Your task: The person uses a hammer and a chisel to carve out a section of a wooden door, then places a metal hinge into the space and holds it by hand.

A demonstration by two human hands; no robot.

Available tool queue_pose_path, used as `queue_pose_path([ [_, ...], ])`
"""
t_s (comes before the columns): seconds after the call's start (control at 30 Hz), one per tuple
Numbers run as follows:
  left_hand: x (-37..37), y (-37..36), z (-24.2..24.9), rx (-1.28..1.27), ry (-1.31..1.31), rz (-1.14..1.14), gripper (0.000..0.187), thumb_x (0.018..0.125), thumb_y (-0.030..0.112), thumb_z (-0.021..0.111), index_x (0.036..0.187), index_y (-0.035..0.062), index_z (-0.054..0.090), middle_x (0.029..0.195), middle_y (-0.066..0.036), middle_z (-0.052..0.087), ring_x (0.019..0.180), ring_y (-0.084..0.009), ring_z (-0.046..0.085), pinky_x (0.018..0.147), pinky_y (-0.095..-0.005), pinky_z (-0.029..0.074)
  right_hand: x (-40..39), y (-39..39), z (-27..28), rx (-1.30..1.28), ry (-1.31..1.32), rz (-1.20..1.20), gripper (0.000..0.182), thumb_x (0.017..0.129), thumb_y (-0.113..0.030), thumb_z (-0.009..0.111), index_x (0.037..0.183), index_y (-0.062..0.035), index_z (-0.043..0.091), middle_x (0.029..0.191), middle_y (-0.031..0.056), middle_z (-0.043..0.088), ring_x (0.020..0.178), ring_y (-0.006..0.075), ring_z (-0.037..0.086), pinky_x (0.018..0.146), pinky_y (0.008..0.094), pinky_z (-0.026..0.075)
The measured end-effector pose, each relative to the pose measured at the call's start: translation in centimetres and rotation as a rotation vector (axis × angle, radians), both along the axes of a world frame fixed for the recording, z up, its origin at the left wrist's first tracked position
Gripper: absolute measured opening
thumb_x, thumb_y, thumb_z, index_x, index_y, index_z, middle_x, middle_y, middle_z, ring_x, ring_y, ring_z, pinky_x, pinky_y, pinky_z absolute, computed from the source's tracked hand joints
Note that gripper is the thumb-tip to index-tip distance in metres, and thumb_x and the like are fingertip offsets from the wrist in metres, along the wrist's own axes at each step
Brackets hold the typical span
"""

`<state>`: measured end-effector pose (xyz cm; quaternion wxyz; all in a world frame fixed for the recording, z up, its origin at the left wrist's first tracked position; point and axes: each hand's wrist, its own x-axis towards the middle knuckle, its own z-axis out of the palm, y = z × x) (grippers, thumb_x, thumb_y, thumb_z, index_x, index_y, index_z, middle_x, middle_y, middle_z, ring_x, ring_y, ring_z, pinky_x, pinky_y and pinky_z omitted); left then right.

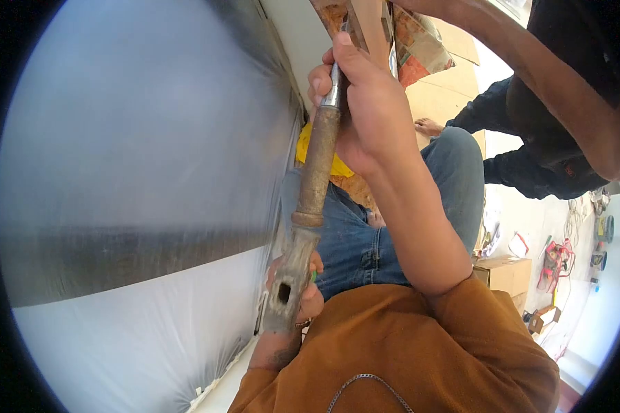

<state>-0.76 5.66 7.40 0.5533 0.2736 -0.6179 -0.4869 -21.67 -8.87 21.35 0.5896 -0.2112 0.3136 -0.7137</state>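
Observation:
My right hand [368, 103] is closed around the bright metal shaft of a hand tool with a worn brown grip [317, 162]. The tool's far tip is hidden near a wooden board [370, 27]. Below the grip's end is a worn grey hammer head [296, 272] with a dark rectangular eye; it looks to touch or overlap the grip end. My left hand [310, 303] is wrapped behind the head, where a bit of green shows, and most of the handle is hidden.
Translucent plastic sheeting [145, 151] covers the left side. Yellow material [304, 143] lies beyond my knees. Another person's forearm [510, 41] and dark trousers [510, 172] are close on the right. Cardboard boxes [510, 272] and a red bag [552, 265] stand on the floor.

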Motion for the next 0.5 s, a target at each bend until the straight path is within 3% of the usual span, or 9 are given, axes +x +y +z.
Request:
queue_pose_path([
  [0.07, 0.3, 0.8, 0.0, 0.106, 0.046, -0.091, 0.025, 0.100, 0.027, 0.060, 0.108, 0.0038, 0.060, 0.091, -0.012, 0.063, 0.073, -0.0209, 0.062, 0.060, -0.0332, 0.050, 0.2, 0.3, 0.0, 0.005, 0.001, 0.010, 0.025, 0.104, -0.035, 0.055, 0.098, -0.0104, 0.051, 0.069, 0.0027, 0.056, 0.065, 0.0134, 0.051, 0.059, 0.0289, 0.042],
  [0.13, -1.8, 0.1, 0.8, -0.251, 0.047, 0.072, 0.042, 0.101, 0.046, 0.054, 0.096, 0.0044, 0.047, 0.084, -0.016, 0.057, 0.067, -0.0229, 0.055, 0.060, -0.0361, 0.048, 0.3, 0.2, -0.1, 0.019, -0.006, 0.009, 0.026, 0.104, -0.036, 0.054, 0.098, -0.0108, 0.051, 0.069, 0.0022, 0.056, 0.065, 0.0127, 0.052, 0.057, 0.0288, 0.042],
  [0.17, -2.2, -0.1, 0.7, -0.251, 0.048, 0.076, 0.042, 0.101, 0.046, 0.054, 0.096, 0.0044, 0.047, 0.084, -0.016, 0.057, 0.067, -0.0229, 0.055, 0.060, -0.0361, 0.048, 0.1, 0.1, -0.4, 0.019, -0.004, 0.013, 0.026, 0.104, -0.036, 0.054, 0.098, -0.0108, 0.051, 0.069, 0.0022, 0.056, 0.065, 0.0127, 0.052, 0.057, 0.0288, 0.042],
  [0.23, -2.5, -0.2, 0.6, 0.033, -0.093, 0.150, 0.033, 0.097, 0.037, 0.058, 0.096, 0.0053, 0.048, 0.082, -0.015, 0.057, 0.067, -0.0250, 0.056, 0.061, -0.0353, 0.049, -0.1, -0.1, -0.6, -0.010, 0.025, 0.016, 0.026, 0.105, -0.036, 0.053, 0.097, -0.0109, 0.051, 0.069, 0.0018, 0.055, 0.065, 0.0126, 0.052, 0.057, 0.0281, 0.042],
  [0.27, -2.5, -0.3, 0.6, 0.028, -0.088, 0.153, 0.033, 0.097, 0.037, 0.058, 0.096, 0.0053, 0.048, 0.082, -0.015, 0.057, 0.067, -0.0250, 0.056, 0.061, -0.0353, 0.049, -0.1, -0.1, -0.5, -0.016, 0.030, 0.018, 0.026, 0.105, -0.036, 0.053, 0.097, -0.0109, 0.051, 0.069, 0.0018, 0.055, 0.065, 0.0126, 0.052, 0.057, 0.0281, 0.042],
  [0.37, -1.9, -0.4, 0.1, -0.239, 0.041, 0.087, 0.016, 0.097, 0.019, 0.059, 0.108, 0.0078, 0.059, 0.096, -0.011, 0.061, 0.067, -0.0198, 0.059, 0.058, -0.0319, 0.047, -0.3, 0.0, -0.3, 0.008, 0.064, 0.016, 0.026, 0.105, -0.036, 0.052, 0.098, -0.0110, 0.051, 0.070, 0.0017, 0.055, 0.065, 0.0124, 0.051, 0.056, 0.0279, 0.041],
  [0.4, -2.1, -0.6, -1.0, -0.239, 0.232, 0.039, 0.014, 0.092, 0.016, 0.059, 0.101, 0.0051, 0.061, 0.092, -0.011, 0.062, 0.068, -0.0193, 0.058, 0.057, -0.0309, 0.046, -0.3, -0.3, -0.5, -0.003, 0.062, 0.014, 0.026, 0.105, -0.036, 0.052, 0.098, -0.0111, 0.051, 0.070, 0.0017, 0.055, 0.065, 0.0125, 0.050, 0.056, 0.0278, 0.040],
  [0.43, -1.7, -0.5, -1.3, -0.244, 0.235, 0.044, 0.014, 0.092, 0.016, 0.059, 0.101, 0.0051, 0.061, 0.092, -0.011, 0.062, 0.068, -0.0193, 0.058, 0.057, -0.0309, 0.046, -0.3, -0.4, -0.4, -0.016, 0.058, 0.013, 0.026, 0.105, -0.036, 0.052, 0.098, -0.0112, 0.050, 0.070, 0.0017, 0.054, 0.065, 0.0125, 0.050, 0.056, 0.0278, 0.040],
  [0.5, -1.4, -0.2, -0.8, -0.101, 0.001, 0.097, 0.023, 0.087, 0.025, 0.066, 0.095, 0.0028, 0.063, 0.086, -0.010, 0.063, 0.067, -0.0190, 0.057, 0.057, -0.0311, 0.045, -0.3, -0.5, -0.3, -0.009, 0.052, 0.013, 0.026, 0.105, -0.036, 0.052, 0.098, -0.0113, 0.050, 0.069, 0.0016, 0.054, 0.065, 0.0125, 0.050, 0.055, 0.0277, 0.040],
])
